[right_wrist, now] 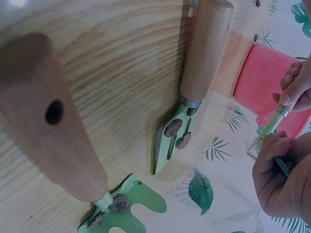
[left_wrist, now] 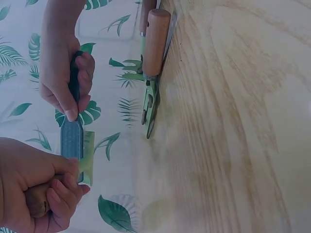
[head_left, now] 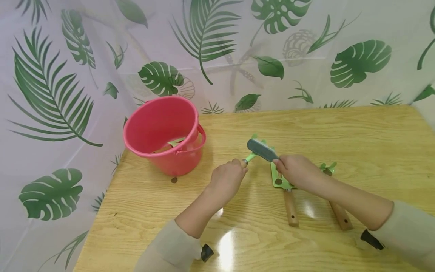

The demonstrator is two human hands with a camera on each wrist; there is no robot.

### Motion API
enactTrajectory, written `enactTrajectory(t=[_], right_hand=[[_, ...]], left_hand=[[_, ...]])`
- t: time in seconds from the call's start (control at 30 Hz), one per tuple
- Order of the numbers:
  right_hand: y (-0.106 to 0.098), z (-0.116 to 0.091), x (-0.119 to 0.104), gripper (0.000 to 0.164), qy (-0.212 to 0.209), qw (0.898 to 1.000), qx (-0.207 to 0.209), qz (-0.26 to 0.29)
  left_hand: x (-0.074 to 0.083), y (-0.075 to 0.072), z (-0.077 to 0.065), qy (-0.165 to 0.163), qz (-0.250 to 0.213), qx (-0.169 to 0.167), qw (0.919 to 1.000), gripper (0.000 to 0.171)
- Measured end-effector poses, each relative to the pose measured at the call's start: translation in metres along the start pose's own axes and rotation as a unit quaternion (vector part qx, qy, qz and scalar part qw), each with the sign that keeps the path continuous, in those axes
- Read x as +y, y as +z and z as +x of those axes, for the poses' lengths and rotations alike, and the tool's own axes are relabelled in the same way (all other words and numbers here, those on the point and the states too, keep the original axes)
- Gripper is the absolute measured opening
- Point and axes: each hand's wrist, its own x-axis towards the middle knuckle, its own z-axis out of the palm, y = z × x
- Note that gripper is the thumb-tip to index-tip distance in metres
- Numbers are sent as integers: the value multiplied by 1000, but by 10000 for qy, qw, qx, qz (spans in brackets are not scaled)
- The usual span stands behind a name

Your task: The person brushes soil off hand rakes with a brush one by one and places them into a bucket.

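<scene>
My left hand (head_left: 228, 177) grips the wooden handle of a small garden rake with a green metal head (head_left: 251, 156), raised above the table. In my right hand (head_left: 300, 172) is a grey-blue brush (head_left: 261, 149), its head lying across the rake's green head and hiding part of it. Up close in the left wrist view, the brush (left_wrist: 72, 138) overlaps the green metal, with the left fingers curled round the handle. Below the right hand, a green slotted hand tool (head_left: 290, 207) and a green garden fork (head_left: 341, 217) lie on the table, brown clods on their heads.
A pink bucket (head_left: 176, 160) stands at the left back, with a green and brown item (head_left: 176, 142) inside. A brown crumb (head_left: 174, 180) lies in front of it. Behind the wooden table (head_left: 153, 234) hangs a leaf-patterned sheet (head_left: 224, 87).
</scene>
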Motion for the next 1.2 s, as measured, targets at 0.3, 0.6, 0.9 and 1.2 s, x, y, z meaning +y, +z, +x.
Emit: enactTrajectory(t=[0.3,0.6,0.9,1.2], right_hand=[[-19,-3,15,36,-38,9953,548,-801],[-59,-6,33,47,852,9925,-7,871],[-80,-9,39,49,1290,9709,-285,1998],[-77,-4,35,36,1594,9070,-908,3792]], left_hand=[[-4,0,1,-212,-95,-558,9982,21],[-15,1,-2,-299,-450,36,9985,29],[-17,2,0,-154,-704,337,9968,28],[-16,-1,4,-256,-1144,402,9923,31]])
